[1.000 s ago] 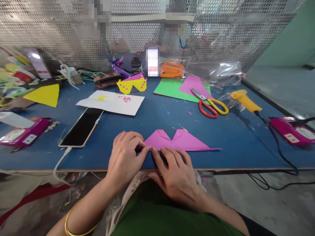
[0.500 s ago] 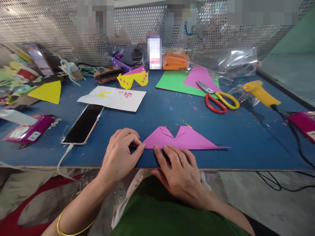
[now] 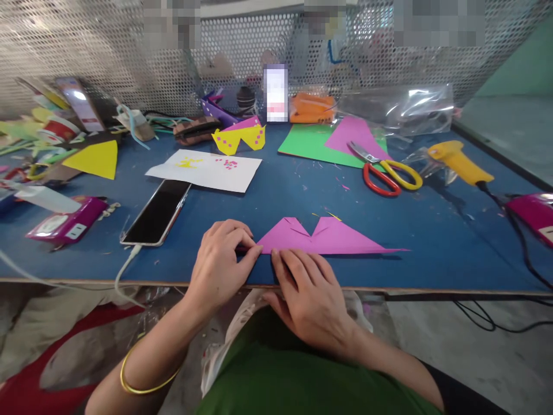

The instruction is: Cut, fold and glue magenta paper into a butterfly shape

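Blue table (image 3: 432, 253) w/ perforated metal screen (image 3: 108, 52) behind. Folded pink paper (image 3: 322, 238) is laid flat near front edge, centre. Its left tip is pinched by left hand (image 3: 220, 262), fingers curled onto it. Right hand (image 3: 309, 294) is pressed palm-down just below paper's lower edge, fingers spread, fingertips (image 3: 276, 260) touching that edge; nothing gripped. Phone (image 3: 156, 211) w/ cable is seen left of paper, white sheet (image 3: 207, 171) beyond it. Scissors (image 3: 384, 173) & yellow glue gun (image 3: 460, 163) are noted at right, well apart from hands.
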`<state>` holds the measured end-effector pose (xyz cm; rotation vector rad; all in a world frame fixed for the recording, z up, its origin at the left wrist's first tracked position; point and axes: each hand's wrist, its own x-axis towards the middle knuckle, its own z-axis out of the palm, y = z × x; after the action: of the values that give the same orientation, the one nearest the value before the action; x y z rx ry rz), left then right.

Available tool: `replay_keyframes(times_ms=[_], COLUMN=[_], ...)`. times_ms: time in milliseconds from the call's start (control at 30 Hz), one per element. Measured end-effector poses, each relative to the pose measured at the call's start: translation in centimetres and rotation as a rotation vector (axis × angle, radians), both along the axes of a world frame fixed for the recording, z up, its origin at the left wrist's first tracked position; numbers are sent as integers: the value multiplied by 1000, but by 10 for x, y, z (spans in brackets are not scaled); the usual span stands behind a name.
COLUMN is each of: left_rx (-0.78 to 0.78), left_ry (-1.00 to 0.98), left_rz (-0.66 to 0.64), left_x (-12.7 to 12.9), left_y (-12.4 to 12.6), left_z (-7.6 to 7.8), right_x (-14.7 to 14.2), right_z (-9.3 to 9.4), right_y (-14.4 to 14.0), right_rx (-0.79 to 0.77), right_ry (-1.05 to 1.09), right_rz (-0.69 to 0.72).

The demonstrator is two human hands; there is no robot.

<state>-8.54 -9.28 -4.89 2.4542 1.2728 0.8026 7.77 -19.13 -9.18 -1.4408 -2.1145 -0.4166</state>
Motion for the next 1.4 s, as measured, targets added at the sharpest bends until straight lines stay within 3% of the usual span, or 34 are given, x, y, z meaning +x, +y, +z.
replay_keyframes(times_ms=[133,467,833,1067,1267,1333,1400], left_rx=[-9,-91,-74,-43,126,242,341], left_ry=[-17,-52,27,15,-9,-18,45], left_rz=[10,73,29,85,142,64,-121], left_x=[-1,-16,-15,-22,-26,-26,-24], left_y=[-1,1,2,2,-12,-21,-31], left_z=[-1,1,5,2,0,-4,-11], right_x=[-7,-4,-2,-4,-6,-6,-7], right_z=[1,-5,-7,2,10,10,8], right_y=[7,7,7,7,8,8,7], right_rx=[-4,46,67,-76,-138,-143,-140], right_ry=[-3,-46,-58,-33,-51,-54,-54], right_rz=[60,32,28,38,19,21,26])
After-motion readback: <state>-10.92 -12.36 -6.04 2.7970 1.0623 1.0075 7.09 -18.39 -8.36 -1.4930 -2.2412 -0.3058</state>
